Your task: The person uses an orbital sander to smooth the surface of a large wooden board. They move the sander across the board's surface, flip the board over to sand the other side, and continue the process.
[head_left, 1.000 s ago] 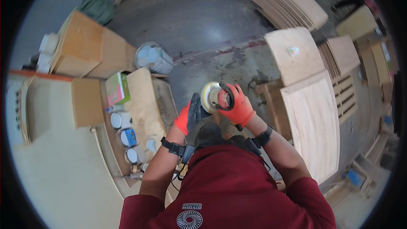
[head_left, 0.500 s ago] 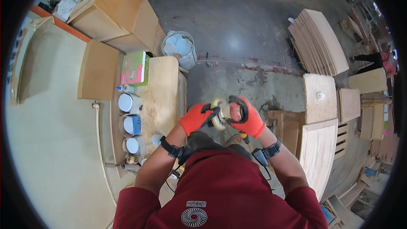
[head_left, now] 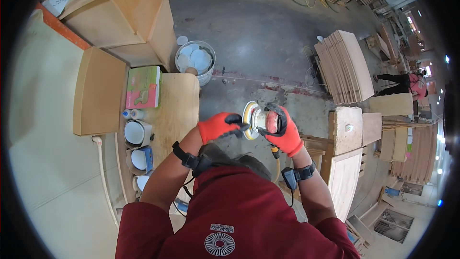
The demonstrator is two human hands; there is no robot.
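Note:
A round-pad orbital sander (head_left: 256, 120) with a reddish top is held in the air in front of my body. My right hand (head_left: 283, 132), in an orange glove with dark fingers, wraps round its top. The sander is tilted so that its pad faces left. My left hand (head_left: 221, 127), gloved alike, is beside the pad with its fingers apart and stretched toward it. Its fingertips reach the pad's edge; whether they touch it I cannot tell. A yellowish hose (head_left: 277, 165) hangs below the sander.
At left a wooden bench (head_left: 177, 98) bears a green-and-pink box (head_left: 143, 86) and several containers of round discs (head_left: 134, 133). A bucket of discs (head_left: 196, 60) stands beyond it. Wooden panels (head_left: 342, 67) are stacked at right, near a panel-topped worktable (head_left: 346, 172). Another person (head_left: 407, 84) is far right.
My left hand has come away from the sander's pad, its fingers opening out. The sander has turned a little in my right hand, and the whole view has shifted.

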